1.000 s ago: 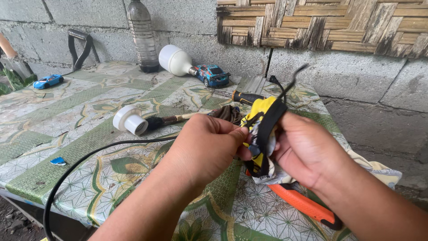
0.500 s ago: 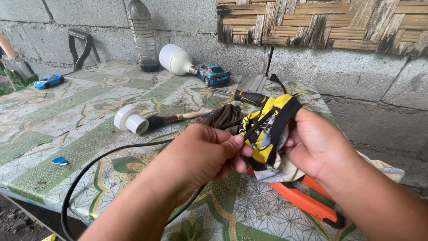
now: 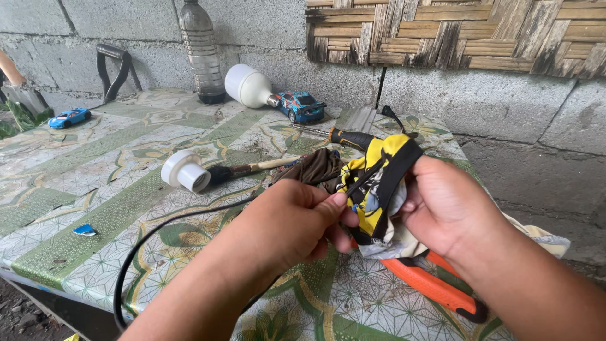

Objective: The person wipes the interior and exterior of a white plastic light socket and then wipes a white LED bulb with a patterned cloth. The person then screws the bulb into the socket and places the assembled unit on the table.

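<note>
My right hand [image 3: 445,205] grips a bunched yellow and black cloth [image 3: 379,183] above the table's front right part. My left hand [image 3: 293,224] pinches something at the cloth's lower left edge, with a black cable [image 3: 158,230] running from under this hand down over the table's front edge. What the left fingers hold is hidden between hand and cloth. A brown rag [image 3: 315,169] lies just behind the hands.
The table has a green patterned cover [image 3: 95,183]. On it lie a white lamp socket [image 3: 183,170], a screwdriver [image 3: 350,137], an orange-handled tool [image 3: 429,287], a white bulb [image 3: 249,86], a plastic bottle [image 3: 201,50] and two blue toy cars [image 3: 300,105] [image 3: 68,117]. A block wall stands behind.
The cloth has been drawn tighter between my hands and turned, its black band now across the top. The cable's loop on the table has shifted slightly.
</note>
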